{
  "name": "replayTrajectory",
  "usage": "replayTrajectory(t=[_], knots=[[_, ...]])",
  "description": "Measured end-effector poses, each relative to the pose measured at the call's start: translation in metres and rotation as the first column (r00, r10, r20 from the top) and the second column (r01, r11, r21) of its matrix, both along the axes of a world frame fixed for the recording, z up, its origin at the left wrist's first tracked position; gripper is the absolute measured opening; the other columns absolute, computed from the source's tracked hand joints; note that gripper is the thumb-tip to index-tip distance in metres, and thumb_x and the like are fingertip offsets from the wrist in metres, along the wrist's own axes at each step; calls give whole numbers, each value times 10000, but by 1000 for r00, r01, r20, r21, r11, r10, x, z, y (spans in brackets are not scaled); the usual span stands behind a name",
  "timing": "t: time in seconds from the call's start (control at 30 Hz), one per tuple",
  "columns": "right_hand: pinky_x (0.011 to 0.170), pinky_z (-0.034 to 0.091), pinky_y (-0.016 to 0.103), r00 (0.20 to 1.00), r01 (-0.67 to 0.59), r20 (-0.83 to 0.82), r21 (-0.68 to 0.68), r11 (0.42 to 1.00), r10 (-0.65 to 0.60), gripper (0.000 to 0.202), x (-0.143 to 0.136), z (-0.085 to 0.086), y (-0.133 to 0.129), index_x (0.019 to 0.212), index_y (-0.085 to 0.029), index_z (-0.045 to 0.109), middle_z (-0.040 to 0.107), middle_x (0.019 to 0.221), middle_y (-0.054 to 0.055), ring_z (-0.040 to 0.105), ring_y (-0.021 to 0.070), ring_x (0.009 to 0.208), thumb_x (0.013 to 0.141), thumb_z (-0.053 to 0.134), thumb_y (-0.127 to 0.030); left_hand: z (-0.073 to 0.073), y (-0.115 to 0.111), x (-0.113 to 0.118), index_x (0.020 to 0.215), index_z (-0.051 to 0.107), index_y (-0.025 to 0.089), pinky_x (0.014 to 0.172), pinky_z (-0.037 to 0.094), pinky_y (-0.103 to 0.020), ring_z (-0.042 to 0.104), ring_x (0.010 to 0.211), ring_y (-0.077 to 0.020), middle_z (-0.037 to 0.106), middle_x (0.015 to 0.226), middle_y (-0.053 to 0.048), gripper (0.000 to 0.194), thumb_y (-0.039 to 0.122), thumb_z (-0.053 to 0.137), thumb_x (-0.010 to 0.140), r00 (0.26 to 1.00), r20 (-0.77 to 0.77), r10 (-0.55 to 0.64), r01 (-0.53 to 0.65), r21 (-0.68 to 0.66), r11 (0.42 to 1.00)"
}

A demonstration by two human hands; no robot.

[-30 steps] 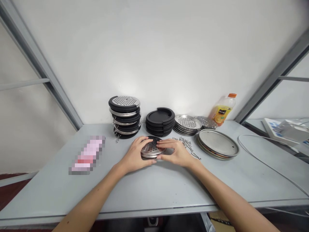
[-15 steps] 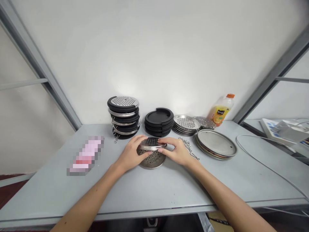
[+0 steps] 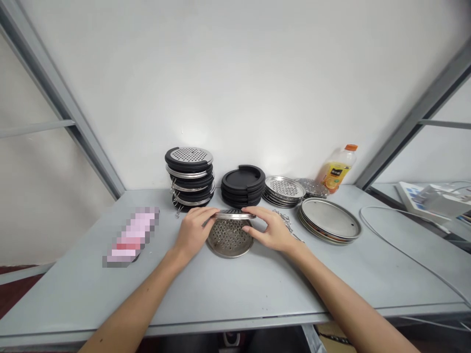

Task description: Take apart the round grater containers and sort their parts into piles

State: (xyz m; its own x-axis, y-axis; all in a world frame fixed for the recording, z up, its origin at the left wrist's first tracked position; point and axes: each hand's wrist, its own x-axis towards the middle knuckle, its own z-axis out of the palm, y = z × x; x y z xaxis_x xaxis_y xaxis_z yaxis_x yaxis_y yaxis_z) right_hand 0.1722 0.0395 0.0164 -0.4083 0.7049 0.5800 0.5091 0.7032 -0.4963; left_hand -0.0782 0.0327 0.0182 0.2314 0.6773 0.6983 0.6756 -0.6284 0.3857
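Observation:
Between my left hand and my right hand is a round perforated metal plate, gripped at its two sides. It is seen nearly edge-on, so its thin shiny rim faces me. Below it a second perforated round plate, duller and brownish, lies on the table; whether the two touch at the far edge I cannot tell. My right thumb hangs over this lower plate. Just right of my right hand lies a small pile of wire hooks, partly hidden by it.
Along the wall stand a stack of black rings with metal plates, black round holders, perforated plates and an orange drink bottle. Solid round plates sit right, near a white cable. A pixelated pink object lies left.
The held plate has tipped from showing its perforated top to nearly edge-on and risen slightly at its near rim. More of the lower plate shows. My left hand has shifted slightly left.

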Motion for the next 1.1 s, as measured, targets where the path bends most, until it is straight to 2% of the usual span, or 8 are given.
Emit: replayTrajectory(t=[0.17, 0.37, 0.53, 0.67, 0.73, 0.87, 0.97, 1.1], knots=[[909, 535, 386, 990, 135, 22, 84, 987, -137, 360, 3, -10, 8, 1179, -235, 635, 700, 1140, 59, 668, 215, 1031, 878, 456, -152, 0, 0, 0, 1017, 711, 247, 854, 536, -394, 665, 925, -200, 738, 1000, -27, 241, 159, 536, 876, 1000, -1, 11, -11, 1, 1000], [777, 581, 336, 949, 297, 57, 175, 939, -310, 319, 3, -19, 11, 1113, -247, 677, 735, 1058, 38, 716, 224, 905, 871, 485, -165, -2, 0, 2, 1020, 712, 245, 857, 544, -388, 657, 928, -198, 738, 984, -25, 263, 127, 536, 864, 999, -1, -42, 42, 34, 999], [801, 578, 336, 938, 348, -112, 253, 903, -330, 284, 2, -20, 9, 1044, -240, 709, 745, 1013, 43, 719, 217, 886, 887, 478, -186, -1, -2, 3, 1070, 677, 243, 879, 546, -389, 656, 970, -197, 721, 1033, -33, 252, 147, 553, 873, 998, 38, -59, 55, 94, 994], [724, 584, 346, 876, 424, -305, 115, 898, -374, 223, 3, -11, 8, 994, -222, 715, 753, 920, 53, 707, 210, 742, 883, 532, -282, 4, -5, 6, 1219, 577, 248, 981, 504, -399, 615, 1085, -211, 643, 1171, -58, 372, 248, 639, 852, 997, 80, -20, 9, 127, 992], [647, 580, 335, 847, 381, -384, -41, 924, -366, 224, 4, -5, 9, 961, -198, 712, 741, 822, 50, 678, 198, 664, 862, 577, -346, 6, -6, 7, 1305, 493, 254, 1014, 481, -406, 579, 1144, -225, 573, 1246, -79, 510, 278, 675, 829, 993, 113, 21, -40, 172, 984], [536, 554, 290, 812, 104, -513, -345, 933, -280, 290, 4, 5, 10, 889, -155, 695, 701, 740, 43, 635, 172, 619, 797, 655, -427, 8, -10, 7, 1370, 401, 291, 1017, 468, -444, 491, 1243, -275, 447, 1348, -103, 661, 284, 722, 792, 992, 89, 88, -113, 339, 934], [535, 541, 264, 769, -29, -587, -426, 904, -252, 290, 2, 7, 11, 833, -147, 687, 658, 672, 20, 597, 137, 587, 757, 704, -426, 9, -14, 7, 1301, 491, 333, 1009, 458, -471, 458, 1261, -300, 430, 1351, -84, 611, 235, 755, 758, 994, -15, 111, -91, 465, 880], [553, 532, 240, 713, -164, -662, -476, 864, -230, 283, 0, 4, 11, 846, -158, 700, 661, 694, 8, 574, 110, 585, 720, 749, -406, 15, -18, 10, 1101, 648, 353, 960, 477, -444, 447, 1254, -288, 542, 1235, -47, 424, 161, 760, 739, 979, -159, 128, -6, 603, 797]])
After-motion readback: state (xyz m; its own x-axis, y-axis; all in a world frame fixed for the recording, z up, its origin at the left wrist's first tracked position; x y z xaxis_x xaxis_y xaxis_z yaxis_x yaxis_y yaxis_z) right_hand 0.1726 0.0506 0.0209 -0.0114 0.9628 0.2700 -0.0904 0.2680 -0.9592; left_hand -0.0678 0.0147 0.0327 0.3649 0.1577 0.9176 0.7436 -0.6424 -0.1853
